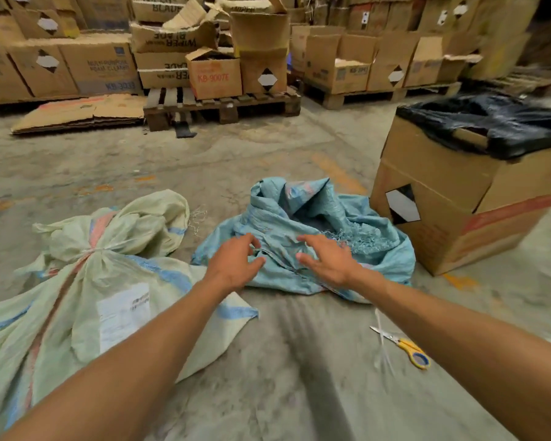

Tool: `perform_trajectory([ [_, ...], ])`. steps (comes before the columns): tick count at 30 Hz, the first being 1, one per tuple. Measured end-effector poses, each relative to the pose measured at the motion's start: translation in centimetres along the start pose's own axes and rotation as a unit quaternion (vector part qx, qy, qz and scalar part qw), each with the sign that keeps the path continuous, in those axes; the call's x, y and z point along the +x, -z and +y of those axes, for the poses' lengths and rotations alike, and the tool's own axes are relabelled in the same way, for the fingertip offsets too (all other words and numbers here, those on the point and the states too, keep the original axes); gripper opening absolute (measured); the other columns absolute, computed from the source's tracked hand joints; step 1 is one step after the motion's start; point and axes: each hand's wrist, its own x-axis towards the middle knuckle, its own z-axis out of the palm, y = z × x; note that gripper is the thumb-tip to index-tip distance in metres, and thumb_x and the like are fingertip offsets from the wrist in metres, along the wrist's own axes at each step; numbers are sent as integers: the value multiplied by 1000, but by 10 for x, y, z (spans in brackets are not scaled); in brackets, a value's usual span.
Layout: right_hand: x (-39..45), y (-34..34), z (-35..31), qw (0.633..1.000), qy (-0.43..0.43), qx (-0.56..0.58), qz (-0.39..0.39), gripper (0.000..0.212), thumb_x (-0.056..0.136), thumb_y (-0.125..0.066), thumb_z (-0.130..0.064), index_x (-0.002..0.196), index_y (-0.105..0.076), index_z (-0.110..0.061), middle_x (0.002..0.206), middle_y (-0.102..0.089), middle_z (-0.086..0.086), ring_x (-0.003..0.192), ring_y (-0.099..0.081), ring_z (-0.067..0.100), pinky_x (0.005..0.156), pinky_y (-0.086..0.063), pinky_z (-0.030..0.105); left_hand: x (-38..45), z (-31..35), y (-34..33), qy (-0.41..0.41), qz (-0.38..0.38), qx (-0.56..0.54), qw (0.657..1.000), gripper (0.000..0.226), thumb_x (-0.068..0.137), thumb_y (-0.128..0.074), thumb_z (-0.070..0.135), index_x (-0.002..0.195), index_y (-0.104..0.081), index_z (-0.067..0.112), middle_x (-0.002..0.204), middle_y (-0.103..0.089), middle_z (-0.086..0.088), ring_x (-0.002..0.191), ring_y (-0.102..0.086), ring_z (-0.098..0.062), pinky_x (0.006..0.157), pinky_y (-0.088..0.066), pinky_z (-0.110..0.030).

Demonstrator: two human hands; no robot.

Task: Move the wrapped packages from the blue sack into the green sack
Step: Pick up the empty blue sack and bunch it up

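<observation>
The blue woven sack [372, 246] lies crumpled on the concrete floor in the middle, its frayed mouth gaping toward the far side. The pale green sack [86, 281] lies to its left, full and tied shut with string at its neck, a white label on its side. My left hand [233, 262] hovers over the blue sack's near edge with fingers spread and slightly curled, holding nothing. My right hand [328, 259] reaches over the same fabric, fingers relaxed and empty. No wrapped package shows in view.
Yellow-handled scissors [404, 345] and a white strip lie on the floor at the right. A cardboard box lined with a black bag [458, 192] stands right of the blue sack. Pallets [220, 106] stacked with cartons line the back; flattened cardboard [77, 113] lies back left.
</observation>
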Motion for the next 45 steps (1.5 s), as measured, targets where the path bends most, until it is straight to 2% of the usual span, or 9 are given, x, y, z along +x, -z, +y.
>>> perform_trajectory([
  [6, 31, 24, 121, 950, -274, -48, 142, 66, 95, -44, -59, 147, -29, -23, 155, -21, 16, 143, -17, 39, 110, -23, 59, 101, 22, -65, 195, -36, -131, 971, 77, 95, -45, 59, 153, -24, 13, 153, -39, -13, 141, -36, -32, 114, -31, -40],
  [12, 64, 43, 207, 879, -424, 212, 47, 46, 97, -51, -41, 118, -56, -1, 117, -61, 16, 107, -58, 35, 89, -46, 38, 192, -12, -98, 401, 68, -366, 837, 119, 66, -34, 90, 150, -30, 6, 148, -44, -18, 131, -47, -40, 107, -41, -53],
  [17, 76, 49, 226, 933, -310, 159, 92, 24, 81, -62, 0, 68, -56, -18, 67, -57, 1, 70, -57, 23, 54, -39, 28, 216, -17, -105, 438, 35, -498, 748, 64, 66, -78, 24, 123, -58, 2, 105, -70, -19, 89, -70, -37, 69, -59, -53],
  [23, 77, 69, 213, 897, -232, 173, 335, 39, 73, -49, 20, 61, -45, -17, 66, -51, 2, 71, -51, 23, 55, -36, 35, 188, 23, -46, 283, 405, -478, 726, 35, 78, -44, -13, 69, -42, 21, 86, -50, -7, 76, -45, -19, 68, -40, -29],
  [27, 71, 95, 194, 855, -225, 247, 396, 43, 72, -59, 11, 100, -50, -20, 95, -61, 3, 93, -57, 26, 83, -50, 45, 158, 23, 24, 219, 165, -734, 622, 18, 60, -55, 5, 77, -50, 10, 86, -56, -13, 77, -58, -30, 73, -53, -40],
  [31, 59, 139, 164, 874, -264, 394, 108, 39, 84, -70, -42, 112, -65, -16, 111, -68, 9, 99, -64, 28, 87, -54, 43, 130, 36, 75, 244, -20, -516, 821, 38, 84, -73, 33, 105, -67, 3, 99, -73, -18, 86, -69, -32, 79, -59, -47],
  [34, 46, 160, 152, 886, -269, 371, -69, 39, 87, -69, -47, 102, -64, -11, 103, -67, 9, 89, -63, 26, 66, -51, 33, 122, 39, 100, 264, 97, -123, 952, 35, 69, -84, 10, 100, -68, 0, 98, -72, -19, 88, -67, -34, 78, -58, -44],
  [39, 42, 168, 138, 907, -297, 80, 289, 33, 87, -63, -9, 119, -67, -19, 117, -65, 13, 103, -63, 37, 81, -53, 42, 89, 61, 147, 222, 384, 2, 896, 32, 79, -68, 5, 107, -62, 20, 103, -67, -14, 91, -60, -34, 72, -44, -37],
  [45, 37, 213, 120, 770, -374, 393, 337, 39, 98, -53, -22, 127, -53, 4, 125, -58, 22, 114, -56, 42, 88, -47, 46, 88, 36, 200, 317, 302, -364, 822, 94, 80, -66, 15, 147, -1, 32, 137, -45, -22, 112, -56, -40, 93, -52, -54],
])
